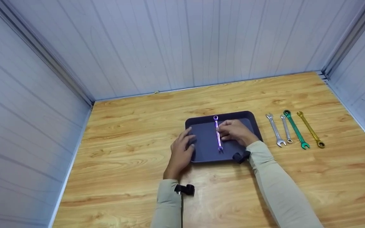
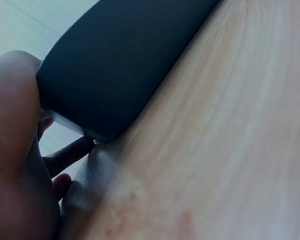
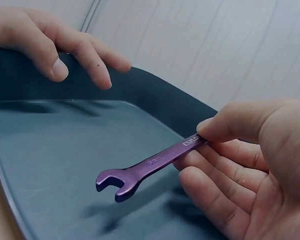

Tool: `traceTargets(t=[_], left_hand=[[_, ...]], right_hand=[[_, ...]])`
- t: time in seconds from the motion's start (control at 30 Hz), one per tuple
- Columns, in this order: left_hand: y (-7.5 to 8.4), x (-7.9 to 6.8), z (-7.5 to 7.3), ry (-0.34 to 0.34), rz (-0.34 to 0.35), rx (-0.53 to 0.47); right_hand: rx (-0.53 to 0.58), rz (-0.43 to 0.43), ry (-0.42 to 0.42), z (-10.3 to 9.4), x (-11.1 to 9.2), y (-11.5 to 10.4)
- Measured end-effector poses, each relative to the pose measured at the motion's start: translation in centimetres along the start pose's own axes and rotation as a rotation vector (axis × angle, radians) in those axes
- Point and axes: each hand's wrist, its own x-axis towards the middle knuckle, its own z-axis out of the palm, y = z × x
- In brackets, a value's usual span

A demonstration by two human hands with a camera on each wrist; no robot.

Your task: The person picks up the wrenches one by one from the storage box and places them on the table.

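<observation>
My right hand (image 1: 237, 131) pinches a purple combination wrench (image 3: 155, 161) by its shank, between thumb and fingers. The wrench's ring end points away, and its open end is toward me. It is held over the floor of a dark shallow tray (image 1: 203, 147), where its shadow falls in the right wrist view. My left hand (image 1: 181, 152) rests at the tray's left rim with relaxed fingers (image 3: 92, 62) hanging over the inside. Seen from the left wrist, the tray's outer wall (image 2: 115, 65) stands beside that hand, with fingertips right at its lower corner.
Several wrenches lie side by side on the wooden table (image 1: 122, 139) right of the tray: a larger silver one (image 1: 275, 129), a smaller silver one (image 1: 286, 129), a green one (image 1: 296, 129) and a gold one (image 1: 310, 129). Pale panel walls (image 1: 182, 44) enclose the back and sides.
</observation>
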Motion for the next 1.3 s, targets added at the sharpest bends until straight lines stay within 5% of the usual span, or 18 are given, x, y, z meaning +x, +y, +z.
traceTargets(t=[1.3], left_hand=[[-0.11, -0.06, 0.17, -0.015, -0.02, -0.009]], right_hand=[[0.038, -0.002, 0.04, -0.16, -0.25, 0.11]])
